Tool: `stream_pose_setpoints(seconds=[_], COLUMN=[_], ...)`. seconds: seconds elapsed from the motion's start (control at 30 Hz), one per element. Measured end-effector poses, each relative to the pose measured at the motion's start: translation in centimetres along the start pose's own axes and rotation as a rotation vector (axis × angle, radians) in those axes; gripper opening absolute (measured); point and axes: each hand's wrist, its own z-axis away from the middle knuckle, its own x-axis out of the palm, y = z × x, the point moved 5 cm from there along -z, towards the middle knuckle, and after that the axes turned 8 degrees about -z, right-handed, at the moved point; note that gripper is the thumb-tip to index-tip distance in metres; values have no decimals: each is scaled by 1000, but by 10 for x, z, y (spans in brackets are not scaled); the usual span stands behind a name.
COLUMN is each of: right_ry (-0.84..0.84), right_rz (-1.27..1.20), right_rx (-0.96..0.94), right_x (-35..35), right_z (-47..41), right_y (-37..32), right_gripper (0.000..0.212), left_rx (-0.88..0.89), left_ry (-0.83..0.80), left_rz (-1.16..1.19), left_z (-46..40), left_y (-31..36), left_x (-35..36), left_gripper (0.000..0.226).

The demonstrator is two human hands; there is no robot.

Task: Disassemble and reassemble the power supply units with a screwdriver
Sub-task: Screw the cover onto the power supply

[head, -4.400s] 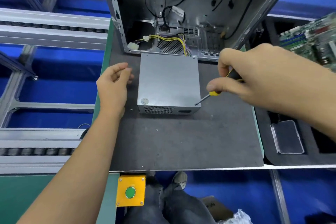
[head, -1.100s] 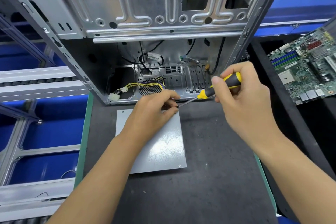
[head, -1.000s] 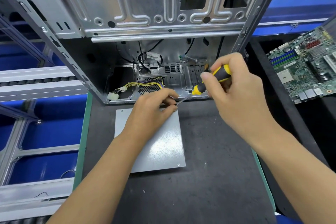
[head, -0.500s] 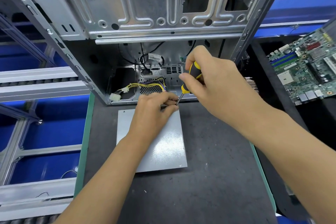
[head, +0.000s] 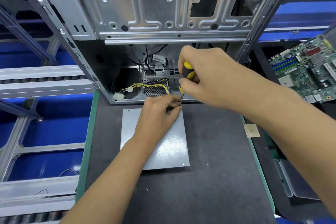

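Gripping the screwdriver [head: 187,71] in our right hand [head: 214,78], left hand [head: 160,114] pinching at its tip, we steady the stiff, probably heavy power supply [head: 169,143] lying on the desk [head: 209,187].

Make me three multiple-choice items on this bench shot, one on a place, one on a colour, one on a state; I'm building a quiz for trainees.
1. Where is the green circuit board?
A. on the grey panel
B. at the right edge, beside the metal case
C. inside the case

2. What colours is the screwdriver handle?
A. red and white
B. all blue
C. yellow and black

3. How is the screwdriver held?
A. lying loose on the mat
B. gripped in the right hand, tip down by the left hand fingers
C. gripped in the left hand

Answers: 1 B, it lies right of the metal case. 2 C, yellow bands on black show. 3 B, the tip meets the left fingers over the grey panel corner.
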Motion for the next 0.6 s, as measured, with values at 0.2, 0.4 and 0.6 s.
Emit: stream_pose_setpoints(seconds=[0.2, 0.4, 0.6], right_ry=[-57, -116, -49], right_rz=[223, 79, 26], right_rx=[5, 115, 159], right_x=[-4, -4, -16], right_z=[-11, -10, 0], right_y=[-5, 4, 19], right_gripper=[19, 22, 11], left_rx=[-14, -79, -137], left_ry=[12, -38, 1], left_rz=[-26, 58, 160], left_z=[2, 0, 3], left_y=[2, -5, -12], left_x=[0, 2, 1], left_gripper=[18, 17, 20])
